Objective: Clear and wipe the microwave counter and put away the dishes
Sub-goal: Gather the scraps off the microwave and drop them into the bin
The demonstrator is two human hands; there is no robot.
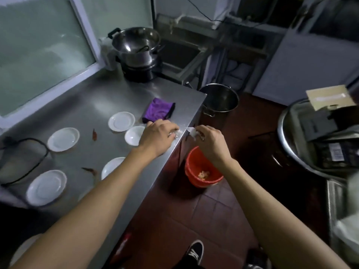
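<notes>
Five white plates [121,121] lie spread on the steel surface [81,105], purple cloth [158,112] near its far edge. Left hand [158,137], grip pinched on a white scrap [176,134] at the surface edge; right hand [208,143] off the edge, grip clamped on tissue [192,131] above red bucket [202,167]. No readable writing.

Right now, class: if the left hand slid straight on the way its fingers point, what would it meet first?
Probably the counter's edge: the left hand, clutching white scraps, points right. The purple cloth lies beside that line.
</notes>
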